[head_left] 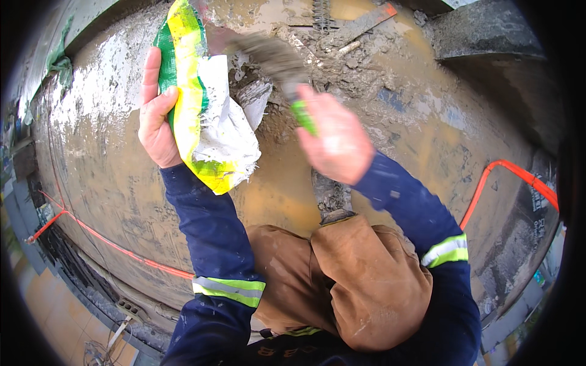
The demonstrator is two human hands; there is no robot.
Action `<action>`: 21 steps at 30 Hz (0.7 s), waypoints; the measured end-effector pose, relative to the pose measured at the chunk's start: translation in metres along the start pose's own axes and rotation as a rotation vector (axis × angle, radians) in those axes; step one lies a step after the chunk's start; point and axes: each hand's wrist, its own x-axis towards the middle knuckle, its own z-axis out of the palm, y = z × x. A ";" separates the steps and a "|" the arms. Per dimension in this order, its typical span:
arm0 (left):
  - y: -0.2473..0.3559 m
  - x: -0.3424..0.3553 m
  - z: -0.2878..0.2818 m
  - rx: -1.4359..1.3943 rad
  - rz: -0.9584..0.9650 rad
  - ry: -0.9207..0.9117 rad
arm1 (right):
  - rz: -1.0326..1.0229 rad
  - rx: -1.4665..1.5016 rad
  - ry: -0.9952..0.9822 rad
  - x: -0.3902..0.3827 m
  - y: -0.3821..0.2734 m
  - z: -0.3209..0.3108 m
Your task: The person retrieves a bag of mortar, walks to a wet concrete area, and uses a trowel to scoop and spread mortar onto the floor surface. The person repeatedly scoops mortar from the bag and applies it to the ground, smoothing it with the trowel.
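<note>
My left hand (pixel 160 125) grips a piece of woven plastic sack (pixel 189 91), green, yellow and white, with frayed edges. The thumb lies along its near side, and other fingers go out of sight behind it. In my right hand (pixel 336 134) is a trowel (pixel 303 117) with a green handle. Its mud-coated blade (pixel 268 55) is smeared by motion and reaches up and left toward the sack. I cannot tell whether blade and sack touch. Behind them lies a heap of wet grey-brown mortar or mud (pixel 329 67), with a whitish crumpled scrap (pixel 255 97) beside the sack.
Wet brown mud coats the surface (pixel 97 183) around my bent legs. A flat bar with an orange end (pixel 366 25) and a dark coiled piece (pixel 321 15) lie ahead. Orange tubing (pixel 510 165) loops at the right; an orange line (pixel 134 253) crosses the left. A grey ledge (pixel 482 30) juts in at upper right.
</note>
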 end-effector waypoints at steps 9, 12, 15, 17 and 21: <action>0.002 -0.007 -0.003 -0.071 0.008 0.027 | -0.035 0.041 0.293 -0.018 0.054 0.014; 0.003 -0.008 -0.002 -0.077 0.017 0.033 | 0.490 0.186 0.355 -0.066 0.129 0.004; 0.000 -0.005 0.004 -0.099 0.001 0.019 | 0.778 0.015 0.481 -0.139 0.277 -0.013; 0.002 -0.008 0.005 -0.096 -0.001 0.030 | 0.989 0.002 0.354 -0.146 0.303 -0.044; -0.001 -0.004 0.002 -0.048 -0.009 0.031 | 0.988 0.278 0.331 -0.123 0.283 -0.030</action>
